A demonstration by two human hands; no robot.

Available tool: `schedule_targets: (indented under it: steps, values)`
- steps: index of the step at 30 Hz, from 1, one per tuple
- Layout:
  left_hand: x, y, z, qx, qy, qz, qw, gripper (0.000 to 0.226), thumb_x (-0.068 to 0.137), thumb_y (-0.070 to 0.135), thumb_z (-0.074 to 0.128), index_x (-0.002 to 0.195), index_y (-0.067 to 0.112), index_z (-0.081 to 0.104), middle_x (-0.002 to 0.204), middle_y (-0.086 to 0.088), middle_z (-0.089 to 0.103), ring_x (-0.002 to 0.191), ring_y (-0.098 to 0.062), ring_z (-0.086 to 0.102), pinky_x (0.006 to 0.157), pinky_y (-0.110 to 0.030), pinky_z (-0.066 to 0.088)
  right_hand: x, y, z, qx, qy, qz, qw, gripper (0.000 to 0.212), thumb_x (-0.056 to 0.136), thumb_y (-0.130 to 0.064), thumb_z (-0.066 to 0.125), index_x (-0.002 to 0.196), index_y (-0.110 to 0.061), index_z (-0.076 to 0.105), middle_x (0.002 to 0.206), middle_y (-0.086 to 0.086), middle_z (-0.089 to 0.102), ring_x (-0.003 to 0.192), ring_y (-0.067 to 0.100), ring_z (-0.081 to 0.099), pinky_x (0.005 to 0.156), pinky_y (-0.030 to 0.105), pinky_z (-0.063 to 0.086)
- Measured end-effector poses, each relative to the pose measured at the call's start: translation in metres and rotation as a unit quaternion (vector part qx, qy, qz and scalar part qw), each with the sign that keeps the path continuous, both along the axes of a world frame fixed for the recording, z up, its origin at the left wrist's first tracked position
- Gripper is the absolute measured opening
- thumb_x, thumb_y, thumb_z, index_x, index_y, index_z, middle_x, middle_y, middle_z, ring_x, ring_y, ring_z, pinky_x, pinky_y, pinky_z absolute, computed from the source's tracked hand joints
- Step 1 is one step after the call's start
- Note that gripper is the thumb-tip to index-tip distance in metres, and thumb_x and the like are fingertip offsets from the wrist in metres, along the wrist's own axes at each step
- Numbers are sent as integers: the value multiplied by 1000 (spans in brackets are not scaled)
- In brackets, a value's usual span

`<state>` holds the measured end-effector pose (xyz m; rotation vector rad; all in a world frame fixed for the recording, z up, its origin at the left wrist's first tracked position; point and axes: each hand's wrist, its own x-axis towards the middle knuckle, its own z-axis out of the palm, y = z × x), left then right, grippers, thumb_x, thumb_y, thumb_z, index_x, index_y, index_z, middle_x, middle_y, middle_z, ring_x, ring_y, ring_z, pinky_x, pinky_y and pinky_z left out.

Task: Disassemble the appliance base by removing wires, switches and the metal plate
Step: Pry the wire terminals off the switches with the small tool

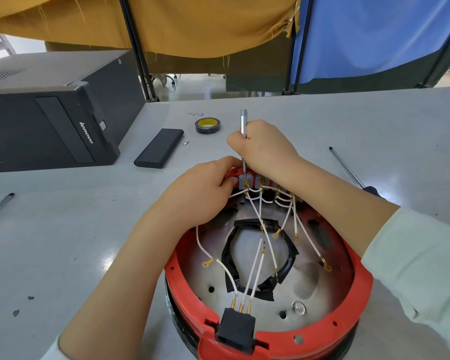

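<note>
I had the red appliance base (291, 341) close in front of me on the grey table (348, 120), its open side up, with the metal plate (320, 289) lying inside it and the black power socket (236, 331) clipped into the near rim. My right hand (263, 148) was curled round a slim silver precision screwdriver (243, 120), held nearly upright, its tip down at the left end of the grey switch block (255, 181) on the far rim. My left hand (200, 196) pinched that same left end of the block, thumb and fingers bent over the red edge — bracing it. The white wires (255, 263) fanned from the block toward the middle, several with gold ring terminals lying loose over the plate. To do this step well, I judged the driver should stay square to the screw head with steady downward pressure, so the tip would not cam out and nick a wire. The left hand's job was to stop the block twisting. A longer screwdriver (347, 168) lay to the right — well apart.
</note>
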<state>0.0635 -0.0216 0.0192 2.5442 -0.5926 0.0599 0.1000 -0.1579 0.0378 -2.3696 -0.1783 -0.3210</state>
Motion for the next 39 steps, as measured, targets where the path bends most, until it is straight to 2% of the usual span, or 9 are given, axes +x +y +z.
schedule_targets:
  steps: [3, 8, 13, 16, 20, 22, 27, 32, 39]
  values:
    - [-1, 0, 1, -1, -3, 0, 1000, 34, 97, 19, 40, 126, 33, 49, 111, 2, 63, 97, -18, 55, 75, -30, 40, -5, -3, -2, 31, -38, 6, 999, 37, 92, -21, 42, 57, -14, 33, 54, 1, 36, 52, 17, 34, 53, 31, 29]
    - [-3, 1, 5, -3, 4, 0, 1000, 34, 99, 19, 37, 128, 31, 49, 119, 4, 62, 108, -17, 54, 89, -33, 42, -14, -18, 8, 100, -90, 13, 991, 40, 94, -22, 44, 56, -17, 36, 51, 0, 40, 47, 17, 44, 51, 30, 39]
    - [-3, 1, 3, 0, 4, 8, 1000, 34, 99, 19, 37, 129, 31, 48, 118, 3, 62, 106, -18, 54, 82, -28, 39, -22, -22, -3, 97, -102, 25, 990, 32, 88, -20, 56, 62, -7, 44, 51, 9, 44, 46, 17, 44, 53, 35, 44]
    - [-4, 1, 3, -5, 4, 5, 1000, 34, 99, 19, 37, 128, 32, 49, 118, 5, 62, 107, -16, 53, 81, -27, 38, -19, -22, -4, 111, -104, 30, 988, 32, 87, -16, 54, 60, -12, 38, 52, 5, 40, 47, 18, 45, 49, 33, 42]
    - [-3, 2, 3, -5, 3, 6, 1000, 34, 98, 19, 37, 127, 34, 49, 115, 5, 63, 102, -16, 54, 79, -29, 39, -19, -20, -7, 98, -125, 58, 986, 38, 90, -16, 52, 57, -18, 33, 48, -3, 36, 41, 10, 43, 46, 25, 39]
    - [-3, 2, 2, -4, 1, 8, 1000, 34, 98, 19, 37, 127, 34, 49, 113, 6, 62, 98, -15, 53, 76, -28, 37, -18, -19, -8, 95, -132, 58, 985, 39, 90, -16, 52, 56, -19, 32, 47, -5, 35, 41, 8, 41, 46, 26, 37]
    - [-2, 1, 1, -1, -4, 8, 1000, 34, 98, 19, 37, 127, 35, 49, 95, 10, 56, 83, -10, 45, 67, -25, 30, -18, -19, -11, 86, -161, 68, 981, 41, 91, -16, 51, 56, -22, 30, 48, -9, 30, 44, 7, 37, 45, 22, 32]
    - [-3, 1, 2, 3, -5, 6, 1000, 35, 99, 20, 37, 127, 35, 49, 105, 4, 63, 87, -14, 50, 71, -28, 35, -18, -15, -12, 51, -169, 60, 982, 40, 91, -19, 49, 57, -25, 29, 51, -8, 30, 48, 6, 37, 47, 22, 29]
    - [-3, 0, 3, 2, 5, 8, 1000, 35, 98, 18, 35, 126, 33, 49, 111, 2, 63, 94, -16, 52, 72, -29, 36, -7, -12, -4, 54, -87, 27, 994, 41, 84, -13, 49, 51, -20, 26, 48, -5, 24, 38, 8, 27, 39, 17, 24]
